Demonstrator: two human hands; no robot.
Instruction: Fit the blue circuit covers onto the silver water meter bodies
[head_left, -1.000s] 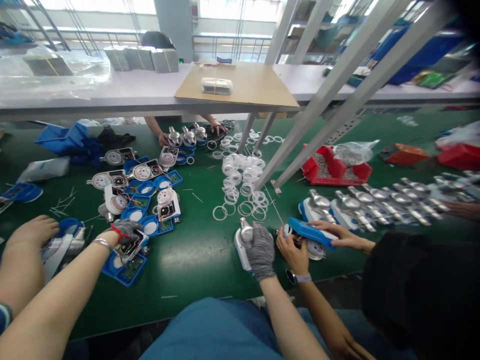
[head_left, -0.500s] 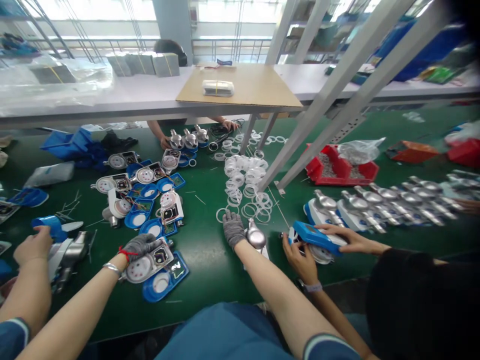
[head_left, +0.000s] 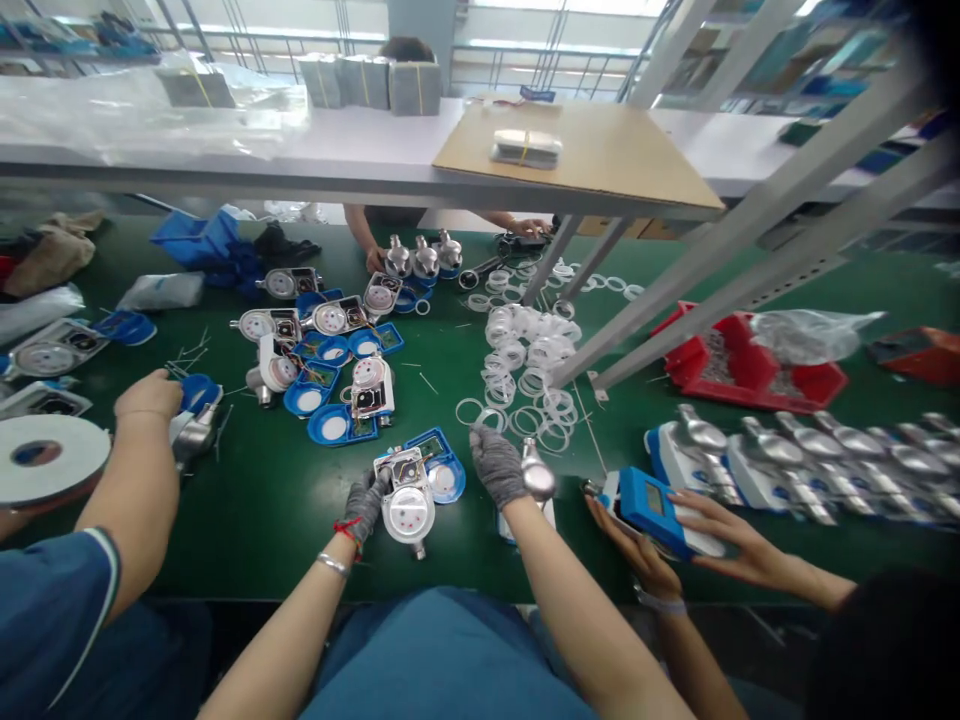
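My left hand [head_left: 366,505], in a grey glove, grips the side of a white meter unit [head_left: 406,497] with a round dial and an exposed circuit board, lying on the green table [head_left: 262,500] in front of me. A blue cover [head_left: 441,470] lies just behind that unit. My right hand [head_left: 498,465], also gloved, rests closed beside a silver metal fitting [head_left: 537,470] on a white base; whether its fingers hold anything is hidden. White rubber rings [head_left: 525,370] lie in a pile just beyond the right hand.
A person on my left holds a metal part [head_left: 191,425] near a white tape roll [head_left: 45,455]. A person on my right holds a blue-faced meter [head_left: 652,505]. Several assembled meters [head_left: 787,455], a red bin [head_left: 739,365], loose meter parts [head_left: 322,340] and slanted grey posts [head_left: 720,250] stand around.
My left hand has dragged the white meter unit rightward to the table in front of me. My right hand stays by the silver fitting. The view has shifted left.
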